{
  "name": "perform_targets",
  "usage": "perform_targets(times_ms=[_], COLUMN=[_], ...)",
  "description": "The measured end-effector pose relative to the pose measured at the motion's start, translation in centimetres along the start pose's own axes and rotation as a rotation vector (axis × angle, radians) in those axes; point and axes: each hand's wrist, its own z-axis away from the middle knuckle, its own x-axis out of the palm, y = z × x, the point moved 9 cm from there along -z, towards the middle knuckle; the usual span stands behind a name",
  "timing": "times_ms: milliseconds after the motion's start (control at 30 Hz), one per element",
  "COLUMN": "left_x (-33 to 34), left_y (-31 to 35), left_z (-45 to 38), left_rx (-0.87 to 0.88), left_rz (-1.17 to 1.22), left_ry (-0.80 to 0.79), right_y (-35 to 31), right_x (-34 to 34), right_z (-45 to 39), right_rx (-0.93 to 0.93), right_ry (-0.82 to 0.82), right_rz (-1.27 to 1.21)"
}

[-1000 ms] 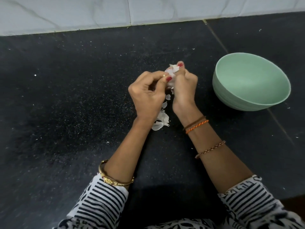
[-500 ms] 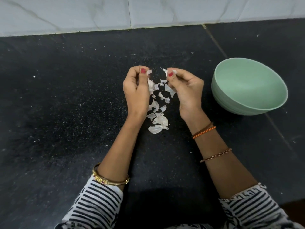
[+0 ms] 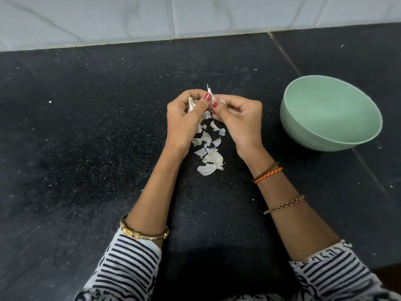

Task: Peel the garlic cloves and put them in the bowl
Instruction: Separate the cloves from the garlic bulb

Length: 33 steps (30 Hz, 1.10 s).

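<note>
My left hand grips a garlic piece, whose pale skin shows between its curled fingers. My right hand pinches a thin strip of garlic skin that sticks up where the two thumbs meet. Both hands hover above the black floor. Below them lies a scatter of white peeled skins. The pale green bowl stands to the right of my right hand; nothing shows inside it.
White tiles border the black floor along the far edge. A seam in the floor runs diagonally under the bowl. Small white specks dot the floor.
The hands, apart half a second ago, have come back together at the thumbs. More skin flakes lie on the floor than one second ago.
</note>
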Motion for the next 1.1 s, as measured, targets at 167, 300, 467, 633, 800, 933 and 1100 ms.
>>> perform_targets(times_ms=[167, 300, 467, 633, 800, 933, 1100], left_x=[0.1, 0.4, -0.3, -0.9, -1.2, -1.5, -2.2], left_y=[-0.1, 0.0, -0.2, -0.2, -0.5, -0.5, -1.2], left_z=[0.1, 0.4, 0.3, 0.3, 0.8, 0.7, 0.3], left_rx=[-0.058, -0.086, -0.063, -0.016, -0.022, -0.021, -0.167], left_rz=[0.041, 0.05, 0.041, -0.006, -0.014, -0.001, 0.118], left_ry=[0.001, 0.036, 0.1, 0.152, 0.246, 0.256, 0.233], right_y=[0.3, 0.7, 0.9, 1.5, 2.0, 2.0, 0.6], right_x=[0.3, 0.1, 0.6, 1.2, 1.7, 2.0, 2.4], right_z=[-0.1, 0.1, 0.3, 0.2, 0.3, 0.5, 0.0], right_rx=[0.0, 0.059, 0.13, 0.209, 0.245, 0.278, 0.227], right_ry=[-0.017, 0.039, 0.056, 0.072, 0.097, 0.105, -0.145], right_rz=[0.105, 0.069, -0.025, -0.058, -0.06, -0.108, -0.116])
